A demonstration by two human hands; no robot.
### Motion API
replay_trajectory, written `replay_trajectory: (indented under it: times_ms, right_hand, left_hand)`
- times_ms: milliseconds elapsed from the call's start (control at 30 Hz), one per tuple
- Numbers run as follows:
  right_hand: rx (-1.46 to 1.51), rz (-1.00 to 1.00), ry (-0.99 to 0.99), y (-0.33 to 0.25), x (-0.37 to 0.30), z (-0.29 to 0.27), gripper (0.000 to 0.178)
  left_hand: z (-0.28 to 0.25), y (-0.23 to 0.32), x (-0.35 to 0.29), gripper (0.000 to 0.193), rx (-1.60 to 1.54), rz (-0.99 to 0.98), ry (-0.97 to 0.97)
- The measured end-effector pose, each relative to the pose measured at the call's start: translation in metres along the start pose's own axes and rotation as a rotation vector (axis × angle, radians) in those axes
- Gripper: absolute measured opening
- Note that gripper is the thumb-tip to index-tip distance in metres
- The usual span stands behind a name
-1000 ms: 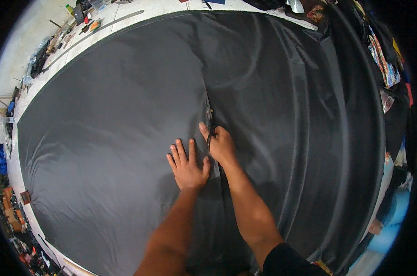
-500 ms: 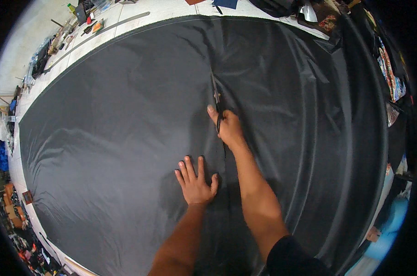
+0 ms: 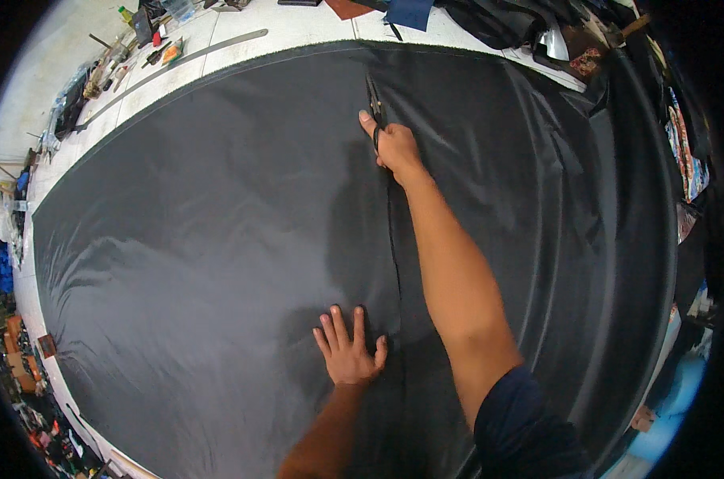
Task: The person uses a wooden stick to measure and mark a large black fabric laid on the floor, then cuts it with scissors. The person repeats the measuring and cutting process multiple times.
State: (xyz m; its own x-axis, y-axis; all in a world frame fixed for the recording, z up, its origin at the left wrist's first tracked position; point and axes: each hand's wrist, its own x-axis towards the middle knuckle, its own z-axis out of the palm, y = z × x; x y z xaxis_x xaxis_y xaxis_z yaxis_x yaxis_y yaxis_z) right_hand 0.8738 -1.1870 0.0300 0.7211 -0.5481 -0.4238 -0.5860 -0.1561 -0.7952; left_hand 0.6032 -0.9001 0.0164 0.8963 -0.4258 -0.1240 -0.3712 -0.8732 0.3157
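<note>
A large sheet of black material [image 3: 202,231], smooth and slightly shiny, lies over the table. My right hand [image 3: 395,149] grips a pair of scissors [image 3: 375,104] by the handles, blades pointing at the sheet's far edge. Behind the scissors a cut line [image 3: 394,255] runs back toward me through the sheet. Left of that cut, my left hand [image 3: 350,351] rests flat on the material with its fingers spread, holding nothing. To the right of the cut the sheet is wrinkled and rises in long folds.
Along the far left table edge lies a long metal ruler [image 3: 194,68], with small tools and clutter beyond it. Dark blue [image 3: 410,13] and brown scraps [image 3: 348,8] lie at the far edge. Bundled black material [image 3: 497,24] sits at the far right. Blue rolled material [image 3: 673,407] stands at the right.
My right hand and the scissors have moved farther away, toward the sheet's far edge, and the cut behind them is longer. In the picture, my left hand sits slightly lower and still lies flat.
</note>
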Motion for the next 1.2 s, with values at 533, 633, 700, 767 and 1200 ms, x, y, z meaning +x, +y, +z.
replay_trajectory:
  times_ms: [533,633,700,767,1200]
  right_hand:
    - [0.013,-0.286,0.351,0.0,-0.001,-0.005,0.056]
    - [0.189,-0.224,0.319,0.061,-0.159,-0.005,0.046]
    - [0.208,0.053,0.367,0.141,-0.29,-0.021,0.057]
    - [0.045,0.105,0.429,0.214,-0.422,-0.029,0.061]
    - [-0.494,-0.082,0.595,0.32,-0.586,-0.025,0.061]
  left_hand:
    - [-0.001,0.005,0.001,0.074,-0.011,-0.001,0.012]
    - [-0.005,-0.001,0.0,0.075,-0.02,-0.041,0.011]
    - [-0.007,0.004,-0.001,0.074,-0.02,-0.007,0.024]
    - [-0.007,0.003,0.0,0.074,-0.022,-0.016,0.035]
    - [-0.023,-0.04,0.006,0.079,-0.284,0.022,0.151]
